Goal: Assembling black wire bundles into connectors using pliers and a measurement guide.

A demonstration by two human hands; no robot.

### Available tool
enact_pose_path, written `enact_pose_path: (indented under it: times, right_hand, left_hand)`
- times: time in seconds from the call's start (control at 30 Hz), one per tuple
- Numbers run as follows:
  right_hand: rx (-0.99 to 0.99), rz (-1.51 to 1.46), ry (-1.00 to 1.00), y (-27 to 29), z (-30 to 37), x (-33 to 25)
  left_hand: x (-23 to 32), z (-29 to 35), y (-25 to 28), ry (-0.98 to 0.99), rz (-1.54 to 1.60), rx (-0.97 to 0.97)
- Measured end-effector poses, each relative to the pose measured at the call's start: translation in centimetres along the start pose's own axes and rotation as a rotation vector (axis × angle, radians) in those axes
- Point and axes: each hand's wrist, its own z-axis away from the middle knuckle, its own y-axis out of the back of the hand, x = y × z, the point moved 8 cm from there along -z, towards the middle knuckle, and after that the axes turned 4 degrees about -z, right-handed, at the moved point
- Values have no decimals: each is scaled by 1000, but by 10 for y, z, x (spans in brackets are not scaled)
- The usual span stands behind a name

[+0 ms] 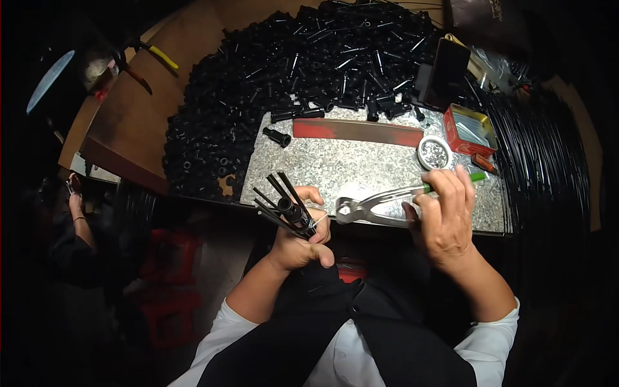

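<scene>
My left hand (295, 250) is closed round a black tubular plastic part (288, 208) from which several thin black rods (281, 184) fan upward and to the left. A fine pale wire (320, 220) sticks out on its right side, near my fingers. In my right hand (447, 216) are metal end-cutting pincers (369, 209) with green-covered handles. Their jaws point left and sit a short way from the wire, seemingly apart from it. Both hands are over the front edge of the speckled metal work plate (380, 169). My left fingers partly hide the lower end of the tubular part.
A large heap of black tubular parts (309, 61) covers the back and left. On the plate lie a worn red bar (358, 132), a white dish of tiny metal pieces (434, 153) and a red tin (456, 137). A phone (447, 72) stands behind; long black rods (541, 145) lie right. Another person's hand (75, 201) shows far left.
</scene>
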Motion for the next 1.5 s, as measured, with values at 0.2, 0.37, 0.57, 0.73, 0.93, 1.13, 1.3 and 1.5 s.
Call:
enact_pose_path:
  times: [0.2,0.37,0.57,0.73,0.93,1.13,1.3,1.5]
  right_hand:
    - [51,256,164,-4,-7,-24]
    - [-20,119,150,-11,-5,-30]
    - [-188,16,205,-17,4,-31]
    - [-429,-366,20,-26,24,-31]
    - [-1261,-1825,-960,-59,79,-59]
    - [-625,-893,-316,-31,38,-38]
    - [-986,-1151,-568,-43,56,-38]
    - [-1155,-1500,-959,-55,85,-55]
  left_hand:
    - [-6,-1,4,107,-31,121]
    - [-3,0,10,122,-13,238]
    - [2,0,20,-45,-433,205]
    - [-5,4,18,-7,-301,129]
    - [-8,6,2,229,-156,-16]
    - [2,-1,14,91,-230,135]
    - [-6,4,12,264,-103,30]
    - [2,-1,6,163,-228,-36]
